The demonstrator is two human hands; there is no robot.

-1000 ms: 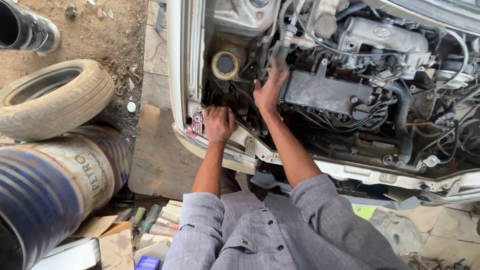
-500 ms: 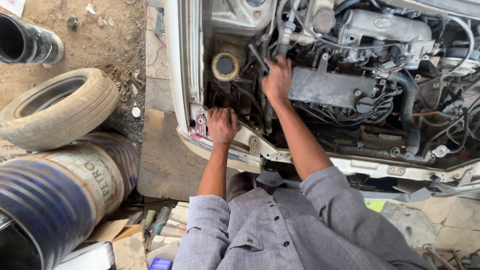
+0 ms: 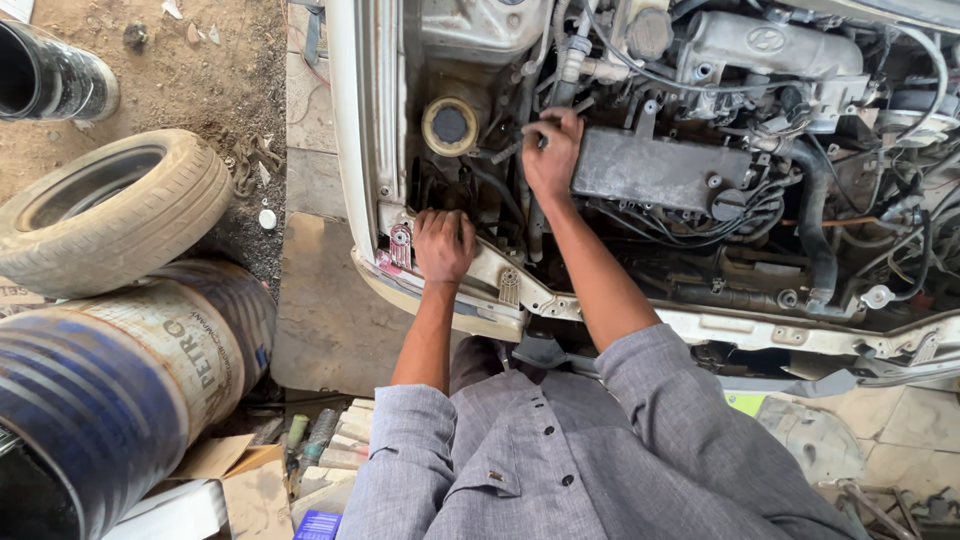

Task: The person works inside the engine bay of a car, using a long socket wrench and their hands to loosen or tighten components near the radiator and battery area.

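1. You are leaning over the open engine bay [image 3: 640, 200] of a white car, both hands inside it.
2. Your left hand [image 3: 443, 243] is resting closed, knuckles up, on the white front crossbar [image 3: 520, 290]; whether it is gripping anything, I cannot tell.
3. Your right hand [image 3: 551, 152] is curling its fingers around a thin dark tool [image 3: 512, 148], just beside the grey engine cover [image 3: 655, 172].
4. One round yellow-rimmed cap [image 3: 449, 126] is sitting left of that tool.
5. One blue and white drum [image 3: 110, 370] is lying on its side; its contents are not showing.
6. One black pipe [image 3: 45, 75] is lying open-ended, dark inside.
7. One worn tyre [image 3: 110, 210] is lying flat on the dirt.
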